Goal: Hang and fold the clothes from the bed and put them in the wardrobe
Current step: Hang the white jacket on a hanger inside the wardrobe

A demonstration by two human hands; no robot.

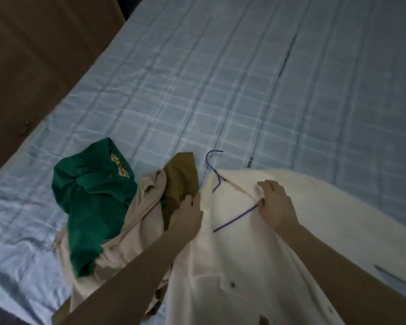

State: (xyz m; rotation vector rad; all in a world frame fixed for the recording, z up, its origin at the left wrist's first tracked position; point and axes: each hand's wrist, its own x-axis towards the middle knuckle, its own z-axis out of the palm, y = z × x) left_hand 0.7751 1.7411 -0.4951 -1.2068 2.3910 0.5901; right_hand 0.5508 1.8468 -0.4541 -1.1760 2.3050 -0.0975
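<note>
A cream buttoned shirt (pixel 279 266) lies spread on the bed, with a purple wire hanger (pixel 234 219) partly tucked into its collar. The hanger's hook sticks out past the shirt's top. My right hand (pixel 275 202) pinches the shirt's collar edge and the hanger's arm. My left hand (pixel 188 214) grips the shirt's left shoulder edge. To the left lies a heap: a green garment (pixel 92 202) with a gold emblem, a beige garment (pixel 141 226) and an olive-brown garment (pixel 181 179).
The bed has a pale blue checked sheet (pixel 244 90) that stretches far and right. A brown wooden panel (pixel 33 55) stands beyond the bed's left edge.
</note>
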